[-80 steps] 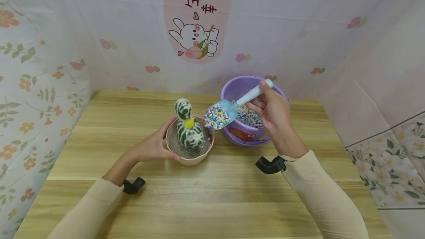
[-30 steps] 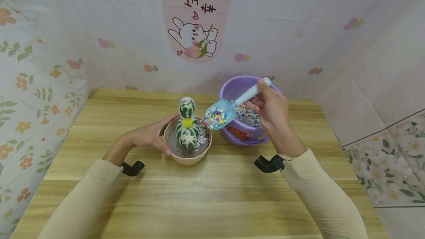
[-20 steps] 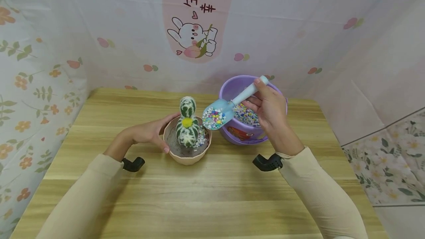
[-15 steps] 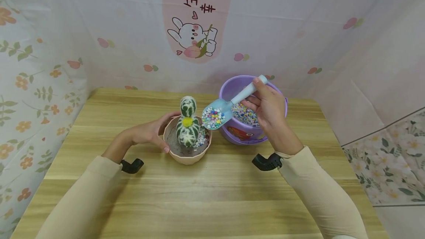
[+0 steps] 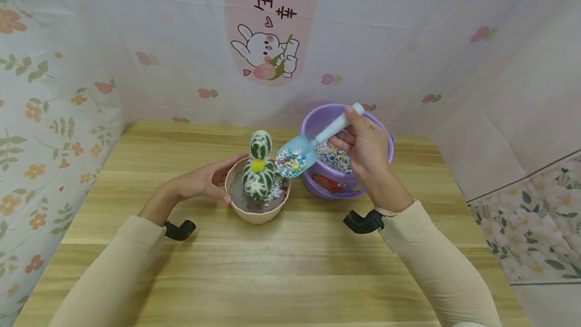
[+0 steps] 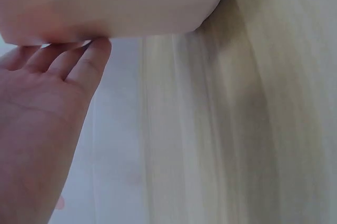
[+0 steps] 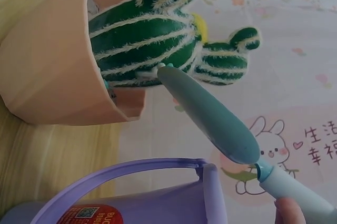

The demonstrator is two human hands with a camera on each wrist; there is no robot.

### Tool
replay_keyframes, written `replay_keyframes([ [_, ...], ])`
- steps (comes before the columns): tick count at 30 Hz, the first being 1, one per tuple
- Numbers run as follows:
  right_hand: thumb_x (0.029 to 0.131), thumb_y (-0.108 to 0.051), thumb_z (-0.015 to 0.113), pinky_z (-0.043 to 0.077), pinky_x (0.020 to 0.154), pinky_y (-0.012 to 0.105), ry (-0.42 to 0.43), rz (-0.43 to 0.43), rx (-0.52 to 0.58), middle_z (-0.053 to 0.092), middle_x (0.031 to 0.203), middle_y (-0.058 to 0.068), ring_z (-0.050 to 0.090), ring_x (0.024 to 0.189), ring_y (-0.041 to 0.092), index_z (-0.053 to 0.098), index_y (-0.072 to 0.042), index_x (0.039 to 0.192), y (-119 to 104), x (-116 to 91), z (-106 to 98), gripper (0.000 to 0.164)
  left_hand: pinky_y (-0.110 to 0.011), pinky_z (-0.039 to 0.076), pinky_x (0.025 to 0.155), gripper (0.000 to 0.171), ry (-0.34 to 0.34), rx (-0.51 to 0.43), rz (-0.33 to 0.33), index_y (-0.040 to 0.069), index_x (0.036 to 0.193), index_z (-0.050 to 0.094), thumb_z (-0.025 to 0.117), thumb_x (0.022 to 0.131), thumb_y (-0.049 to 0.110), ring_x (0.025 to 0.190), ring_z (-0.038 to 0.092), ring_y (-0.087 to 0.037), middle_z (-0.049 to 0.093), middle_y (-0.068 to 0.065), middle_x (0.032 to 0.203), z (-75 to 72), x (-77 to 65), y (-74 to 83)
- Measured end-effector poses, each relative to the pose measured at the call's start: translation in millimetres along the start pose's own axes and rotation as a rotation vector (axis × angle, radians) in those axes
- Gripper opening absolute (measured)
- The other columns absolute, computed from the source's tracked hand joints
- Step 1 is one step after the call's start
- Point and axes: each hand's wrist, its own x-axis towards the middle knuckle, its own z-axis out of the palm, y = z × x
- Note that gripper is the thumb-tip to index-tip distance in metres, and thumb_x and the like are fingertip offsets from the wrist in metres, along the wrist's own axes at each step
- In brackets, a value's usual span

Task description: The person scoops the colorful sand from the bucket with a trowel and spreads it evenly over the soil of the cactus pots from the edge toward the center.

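Note:
In the head view my right hand (image 5: pixel 372 148) grips the pale handle of a light-blue toy trowel (image 5: pixel 338 127), its blade loaded with multicoloured pebbles (image 5: pixel 290 162). The blade's tip hangs over the right rim of a peach flowerpot (image 5: pixel 256 217), beside a striped cactus (image 5: pixel 257 180) with a yellow flower. Small pebbles (image 5: pixel 277 188) lie on the grey soil right of the cactus. My left hand (image 5: pixel 204 180) holds the pot's left side, thumb near the front and fingers behind. In the right wrist view, a few pebbles show at the tip of the trowel (image 7: pixel 210 116).
A purple bucket (image 5: pixel 324 185) with more pebbles stands right of the pot, under my right hand. Its handle (image 7: pixel 131 169) shows in the right wrist view. The wooden table (image 5: pixel 272 276) reaches back to a printed cloth (image 5: pixel 172 64).
The trowel has shifted slightly left and its blade has tilted toward the pot. Pebbles have gathered on the soil right of the cactus. The left hand has turned the pot a little.

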Motion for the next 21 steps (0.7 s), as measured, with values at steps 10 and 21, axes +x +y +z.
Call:
replay_keyframes([
  [10, 0.089, -0.018, 0.072, 0.057, 0.064, 0.038, -0.013, -0.016, 0.018, 0.072, 0.076, 0.013, 0.073, 0.073, 0.027, 0.066, 0.002, 0.098, -0.1, -0.6, -1.6, 0.023, -0.058, 0.018, 0.114, 0.132, 0.126, 0.145, 0.038, 0.024, 0.156, -0.011, 0.087, 0.07, 0.038, 0.148, 0.003, -0.036, -0.009, -0.01, 0.163, 25.1, -6.6, -8.2],
  [21, 0.088, -0.019, 0.073, 0.057, 0.065, 0.038, 0.009, 0.006, 0.025, 0.071, 0.075, 0.013, 0.073, 0.074, 0.027, 0.066, 0.0, 0.097, -0.3, 0.1, -0.9, 0.022, -0.058, 0.014, 0.116, 0.141, 0.398, 0.341, 0.034, 0.014, 0.157, -0.008, 0.094, 0.06, 0.026, 0.149, 0.009, -0.033, 0.006, -0.012, 0.163, 52.9, -5.0, -5.7],
])
